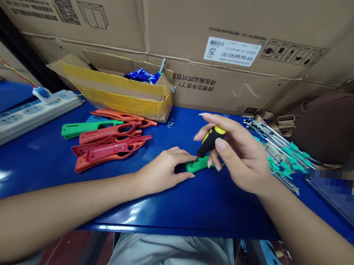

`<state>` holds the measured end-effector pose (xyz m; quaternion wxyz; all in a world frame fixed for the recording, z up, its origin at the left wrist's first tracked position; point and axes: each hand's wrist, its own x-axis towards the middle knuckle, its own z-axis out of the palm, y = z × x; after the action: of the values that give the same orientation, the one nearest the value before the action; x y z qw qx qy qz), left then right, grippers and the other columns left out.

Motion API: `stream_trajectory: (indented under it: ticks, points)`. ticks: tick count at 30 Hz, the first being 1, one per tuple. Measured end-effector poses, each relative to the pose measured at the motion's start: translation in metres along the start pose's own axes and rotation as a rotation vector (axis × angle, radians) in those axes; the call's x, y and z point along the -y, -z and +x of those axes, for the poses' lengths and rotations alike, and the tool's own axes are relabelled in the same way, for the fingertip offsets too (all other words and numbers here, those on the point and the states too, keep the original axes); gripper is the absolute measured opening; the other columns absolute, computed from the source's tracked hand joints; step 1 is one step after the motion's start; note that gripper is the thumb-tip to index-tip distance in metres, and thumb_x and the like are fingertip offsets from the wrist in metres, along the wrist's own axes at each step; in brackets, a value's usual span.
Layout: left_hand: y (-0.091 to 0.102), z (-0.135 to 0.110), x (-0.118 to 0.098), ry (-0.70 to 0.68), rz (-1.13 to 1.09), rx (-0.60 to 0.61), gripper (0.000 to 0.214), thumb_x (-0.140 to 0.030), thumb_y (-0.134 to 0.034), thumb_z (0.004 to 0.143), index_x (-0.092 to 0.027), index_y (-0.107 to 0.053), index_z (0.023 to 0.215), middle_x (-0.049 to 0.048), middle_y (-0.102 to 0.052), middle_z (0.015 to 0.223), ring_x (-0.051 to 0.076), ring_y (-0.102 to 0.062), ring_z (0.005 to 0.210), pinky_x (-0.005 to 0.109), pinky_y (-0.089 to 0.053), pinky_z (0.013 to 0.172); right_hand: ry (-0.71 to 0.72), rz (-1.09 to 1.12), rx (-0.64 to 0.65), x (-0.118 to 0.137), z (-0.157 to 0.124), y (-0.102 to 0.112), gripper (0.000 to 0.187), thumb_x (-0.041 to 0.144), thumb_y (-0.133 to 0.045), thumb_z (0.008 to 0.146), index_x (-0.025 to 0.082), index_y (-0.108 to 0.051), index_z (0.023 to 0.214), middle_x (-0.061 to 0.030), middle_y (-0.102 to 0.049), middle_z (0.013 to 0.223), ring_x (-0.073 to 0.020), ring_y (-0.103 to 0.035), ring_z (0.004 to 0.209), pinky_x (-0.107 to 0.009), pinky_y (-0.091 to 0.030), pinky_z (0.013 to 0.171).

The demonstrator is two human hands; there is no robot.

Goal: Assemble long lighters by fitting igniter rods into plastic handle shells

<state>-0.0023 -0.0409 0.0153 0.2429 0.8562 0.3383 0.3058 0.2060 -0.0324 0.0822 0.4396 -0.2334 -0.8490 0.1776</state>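
Note:
My right hand [239,153] grips a short black and yellow screwdriver [210,141], tilted with its tip down at a green plastic lighter casing [202,164]. That casing lies flat on the blue table, partly hidden under my right fingers. My left hand [169,170] presses the casing's left end between thumb and fingers. Left of my hands lies a pile of red and orange lighter casings [108,147], with a green casing [82,128] among them. One red half shell in the pile shows its hollow inside.
An opened cardboard box [121,99] with yellow tape stands behind the casings, holding a blue wrapper. A power strip [28,112] lies at left. Metal rods with teal parts [279,151] are heaped at right beside a brown bag [333,124]. Small pale bits [170,124] lie behind my hands.

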Motion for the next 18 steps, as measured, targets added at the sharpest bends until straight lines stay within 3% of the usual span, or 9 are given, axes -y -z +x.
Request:
stream_trajectory:
  ticks: [2,6,8,10,12,16,18]
  points:
    - [-0.0002,0.0002,0.0001,-0.002,0.003,0.001,0.035,-0.024,-0.078,0.085,-0.015,-0.07,0.118,0.009,-0.076,0.111,0.024,-0.067,0.102,0.038,-0.053,0.094,-0.044,0.057,-0.036,-0.0004,0.0004,-0.0014,0.033,0.025,-0.053,0.101,0.025,-0.059,0.134,-0.0068,-0.07,0.107,-0.0159,-0.067,0.08,-0.026,-0.053,0.055]
    - [-0.0005,0.0003,0.0,-0.016,0.016,-0.009,0.036,-0.025,-0.078,0.085,-0.015,-0.07,0.118,0.009,-0.076,0.112,0.024,-0.068,0.1,0.038,-0.053,0.093,0.132,-0.186,-0.189,-0.0025,0.002,0.0002,0.028,0.028,-0.076,0.087,0.026,-0.07,0.115,-0.0049,-0.072,0.094,-0.0173,-0.063,0.074,-0.029,-0.052,0.058]
    - [-0.0007,0.0,-0.0001,-0.016,0.015,-0.011,0.036,-0.025,-0.078,0.085,-0.014,-0.07,0.119,0.0094,-0.076,0.111,0.024,-0.068,0.101,0.038,-0.053,0.093,0.107,-0.176,-0.129,-0.0026,0.0024,0.0021,0.03,0.03,-0.067,0.094,0.027,-0.067,0.124,-0.0061,-0.072,0.101,-0.0161,-0.062,0.071,-0.031,-0.054,0.06]
    - [-0.0009,-0.0003,0.0001,-0.016,0.012,-0.008,0.037,-0.025,-0.078,0.085,-0.014,-0.07,0.12,0.0097,-0.076,0.111,0.023,-0.068,0.101,0.038,-0.053,0.094,-0.028,-0.022,-0.021,-0.0027,0.0025,0.0027,0.037,0.03,-0.052,0.102,0.028,-0.057,0.139,-0.0072,-0.07,0.113,-0.0138,-0.063,0.07,-0.029,-0.055,0.058]
    - [-0.0011,-0.0005,0.0005,-0.016,0.009,-0.004,0.038,-0.025,-0.078,0.085,-0.014,-0.069,0.121,0.0097,-0.076,0.111,0.023,-0.068,0.101,0.038,-0.053,0.094,-0.121,0.112,0.028,-0.0038,0.0024,0.0018,0.039,0.03,-0.049,0.103,0.029,-0.053,0.142,-0.0069,-0.068,0.116,-0.0127,-0.064,0.07,-0.026,-0.054,0.054]
    - [-0.001,-0.0003,0.0008,-0.019,0.002,-0.011,0.038,-0.025,-0.078,0.085,-0.015,-0.069,0.121,0.0092,-0.076,0.113,0.024,-0.068,0.104,0.039,-0.053,0.095,-0.022,-0.049,-0.15,-0.0076,0.0024,0.0002,0.028,0.031,-0.074,0.088,0.026,-0.069,0.115,-0.0048,-0.068,0.097,-0.0146,-0.061,0.07,-0.026,-0.053,0.054]
    - [-0.0006,0.0,0.0002,-0.013,0.002,-0.013,0.037,-0.025,-0.078,0.085,-0.016,-0.069,0.121,0.0088,-0.076,0.113,0.024,-0.068,0.104,0.039,-0.053,0.095,0.005,-0.099,-0.159,-0.0077,0.0026,0.0014,0.028,0.032,-0.074,0.088,0.026,-0.07,0.114,-0.0053,-0.068,0.097,-0.0141,-0.059,0.068,-0.027,-0.053,0.056]
